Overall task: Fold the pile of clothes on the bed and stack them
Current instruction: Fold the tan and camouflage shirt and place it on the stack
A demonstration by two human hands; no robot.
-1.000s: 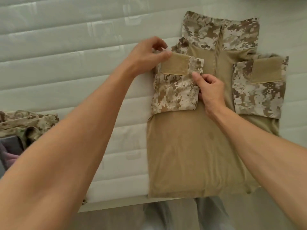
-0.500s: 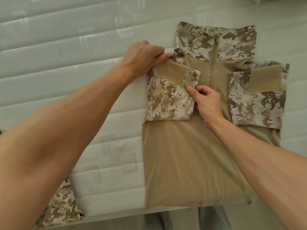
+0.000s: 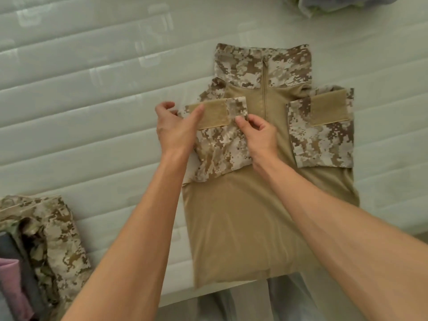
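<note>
Fingers of both the left hand (image 3: 176, 128) and right hand (image 3: 260, 135) pinched the folded camouflage sleeve (image 3: 220, 144) on the combat shirt (image 3: 243, 216), atop the bed (image 3: 92, 112).

Count: 1 tan combat shirt (image 3: 243, 218) laid flat on 1 quilted mattress (image 3: 81, 93), with 2 camo sleeves folded in, left sleeve (image 3: 220, 144) and right sleeve (image 3: 322, 130), 2 tan hook-and-loop patches (1 per sleeve), 1 zipper (image 3: 264, 89) at the collar. 2 hands on it: left hand (image 3: 176, 126), right hand (image 3: 259, 135). 1 stack of folded clothes (image 3: 41, 246) at lower left, item count unclear; 1 partly cropped fabric bundle (image 3: 335, 5) at the top edge.
</note>
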